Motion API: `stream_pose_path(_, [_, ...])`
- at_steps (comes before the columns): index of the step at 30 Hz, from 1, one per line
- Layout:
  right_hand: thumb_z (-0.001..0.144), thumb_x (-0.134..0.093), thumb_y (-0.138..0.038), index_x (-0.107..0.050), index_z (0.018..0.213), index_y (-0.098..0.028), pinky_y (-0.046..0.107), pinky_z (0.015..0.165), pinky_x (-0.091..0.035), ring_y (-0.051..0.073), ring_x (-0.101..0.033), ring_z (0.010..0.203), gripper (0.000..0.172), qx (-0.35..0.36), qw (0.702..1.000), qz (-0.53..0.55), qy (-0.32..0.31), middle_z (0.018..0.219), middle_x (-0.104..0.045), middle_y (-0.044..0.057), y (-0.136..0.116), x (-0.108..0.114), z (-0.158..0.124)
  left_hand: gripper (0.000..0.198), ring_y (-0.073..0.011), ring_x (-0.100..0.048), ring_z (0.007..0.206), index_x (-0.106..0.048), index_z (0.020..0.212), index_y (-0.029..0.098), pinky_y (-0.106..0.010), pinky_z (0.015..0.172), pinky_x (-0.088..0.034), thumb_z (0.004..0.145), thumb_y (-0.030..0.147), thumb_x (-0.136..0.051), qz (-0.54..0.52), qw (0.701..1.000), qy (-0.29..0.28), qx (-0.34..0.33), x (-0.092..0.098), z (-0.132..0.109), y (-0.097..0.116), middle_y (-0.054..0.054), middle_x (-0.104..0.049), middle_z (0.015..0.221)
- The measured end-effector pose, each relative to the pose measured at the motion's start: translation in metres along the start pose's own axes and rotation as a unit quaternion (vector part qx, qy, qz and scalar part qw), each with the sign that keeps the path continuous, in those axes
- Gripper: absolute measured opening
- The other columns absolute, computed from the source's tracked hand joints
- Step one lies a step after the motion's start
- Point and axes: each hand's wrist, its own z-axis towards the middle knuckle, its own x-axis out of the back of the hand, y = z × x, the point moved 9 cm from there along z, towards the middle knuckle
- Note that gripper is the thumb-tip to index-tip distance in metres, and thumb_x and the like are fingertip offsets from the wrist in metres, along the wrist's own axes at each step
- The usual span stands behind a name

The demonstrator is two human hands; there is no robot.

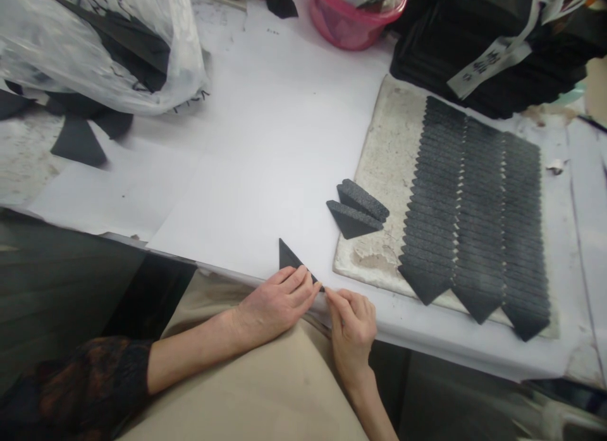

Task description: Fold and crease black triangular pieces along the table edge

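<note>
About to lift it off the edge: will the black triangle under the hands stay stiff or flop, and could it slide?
The triangle lies flat with crisp edges, so it is probably thin and light, maybe slightly bendy. It rests on smooth white paper at the table edge, so it may slide easily. Both hands, left and right, pinch its corner.

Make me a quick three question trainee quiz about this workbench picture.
1. True or false: both hands touch the black triangular piece at the table edge.
2. How many overlapping rows of black pieces lie on the worn board? A two, B three, C five.
3. What colour is the tub at the far side?

Key: 1 true, left hand and right hand meet at its corner. 2 B. 3 pink.
</note>
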Motion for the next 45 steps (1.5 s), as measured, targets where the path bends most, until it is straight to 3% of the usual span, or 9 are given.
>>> stream_pose_path(6, [0.091, -0.059, -0.011, -0.069, 0.107, -0.028, 0.032, 0.073, -0.038, 0.016, -0.052, 0.077, 0.025, 0.042, 0.998, -0.046, 0.002, 0.086, -0.064, 0.003, -0.004, -0.001, -0.003, 0.033, -0.0300, -0.054, 0.116, -0.056, 0.127, 0.007, -0.041, 0.096, -0.047, 0.094, 0.011, -0.051, -0.002, 1.000, 0.001, 0.005, -0.001, -0.002, -0.001, -0.014, -0.060, 0.120])
stream_pose_path(28, [0.093, -0.052, -0.006, -0.064, 0.120, -0.027, 0.034, 0.077, -0.038, 0.018, -0.051, 0.084, 0.036, 0.080, 0.988, -0.119, -0.057, 0.097, -0.063, 0.006, -0.008, -0.001, -0.008, 0.034, -0.0332, -0.056, 0.115, -0.056, 0.127, 0.008, -0.041, 0.092, -0.051, 0.095, 0.016, -0.050, 0.020, 1.000, -0.014, -0.004, 0.000, 0.001, 0.003, -0.015, -0.060, 0.121])
stream_pose_path(31, [0.094, -0.050, -0.007, -0.065, 0.116, -0.028, 0.034, 0.079, -0.040, 0.017, -0.052, 0.085, 0.034, 0.058, 0.993, -0.082, -0.063, 0.101, -0.062, 0.005, -0.002, 0.004, -0.010, 0.034, -0.0333, -0.056, 0.115, -0.055, 0.128, 0.008, -0.041, 0.091, -0.051, 0.095, 0.016, -0.052, 0.020, 1.000, -0.011, -0.003, 0.000, 0.001, 0.003, -0.014, -0.061, 0.120])
stream_pose_path(36, [0.096, -0.052, -0.015, -0.063, 0.112, -0.025, 0.033, 0.083, -0.042, 0.017, -0.055, 0.092, 0.022, -0.054, 0.998, 0.016, -0.029, 0.099, -0.061, 0.004, 0.013, 0.009, -0.009, 0.032, -0.0323, -0.057, 0.115, -0.057, 0.126, 0.008, -0.041, 0.092, -0.051, 0.095, 0.015, -0.051, 0.019, 1.000, 0.006, -0.003, 0.001, 0.001, 0.002, -0.014, -0.061, 0.119])
stream_pose_path(45, [0.097, -0.051, -0.034, -0.061, 0.097, -0.021, 0.035, 0.079, -0.038, 0.021, -0.055, 0.088, 0.017, -0.084, 0.994, -0.041, -0.055, 0.093, -0.062, 0.005, -0.015, -0.012, 0.014, 0.028, -0.0295, -0.052, 0.121, -0.060, 0.119, 0.003, -0.039, 0.100, -0.048, 0.096, 0.011, -0.047, -0.016, 0.999, 0.039, 0.002, 0.000, -0.009, -0.002, -0.015, -0.059, 0.126])
